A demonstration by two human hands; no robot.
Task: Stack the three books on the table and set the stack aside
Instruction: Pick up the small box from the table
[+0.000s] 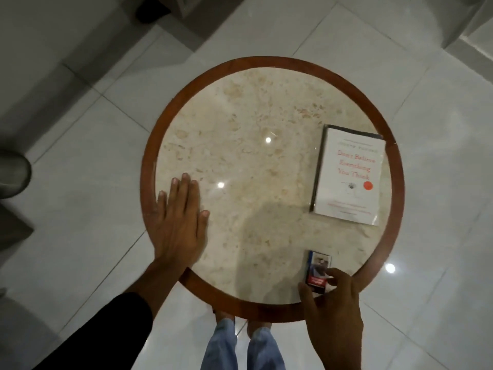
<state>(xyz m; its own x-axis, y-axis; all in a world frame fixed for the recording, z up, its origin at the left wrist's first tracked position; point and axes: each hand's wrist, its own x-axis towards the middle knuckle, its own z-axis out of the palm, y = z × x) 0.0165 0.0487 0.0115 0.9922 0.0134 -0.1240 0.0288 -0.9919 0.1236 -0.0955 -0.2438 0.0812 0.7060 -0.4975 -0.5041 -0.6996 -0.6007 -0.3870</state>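
Note:
A stack of books (349, 177) lies on the right side of the round table (170, 102), a white cover with red lettering on top and dark edges of books below showing at its left and far sides. My left hand (178, 222) rests flat on the table's left part, fingers apart, holding nothing. At the near right rim, my right hand (333, 305) pinches a small box (318, 271) with a dark and red label between thumb and fingers.
The table has a beige stone top inside a brown wooden rim. White floor tiles surround it. My legs in blue jeans (245, 345) stand at its near edge. Grey furniture (13, 174) sits at the far left, and more at the top right.

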